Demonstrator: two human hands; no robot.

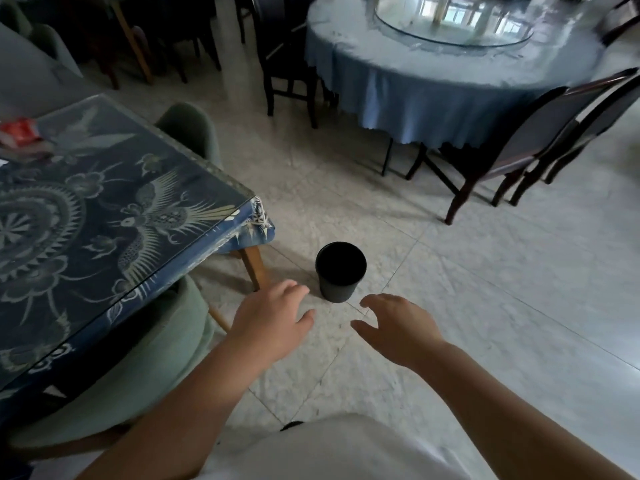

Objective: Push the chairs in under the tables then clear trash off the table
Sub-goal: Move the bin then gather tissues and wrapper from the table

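A white garment [346,448] on the person's torso fills the bottom edge of the view. Both bare forearms extend forward over the pale marble-tile floor [485,323]. The left hand [273,317] is palm down, fingers loosely spread, holding nothing. The right hand [398,323] is also empty, fingers spread and slightly curled.

Just beyond the fingertips, apart from both hands, a black round plastic waste bin [341,271] stands upright on the floor, beside the wooden leg at the table corner.

To the left, a pale green upholstered chair [145,368] sits with its seat partly under the rectangular table with a dark blue phoenix-pattern cloth under glass [104,216]. A second green chair [190,128] stands at the far side of that table. A red and white piece of trash [17,131] lies at the table's far left edge; its detail is blurred.

Farther off, a round table with a light blue cloth and glass turntable [433,74] stands ringed by dark wooden chairs [526,140], two angled outward at its right side.
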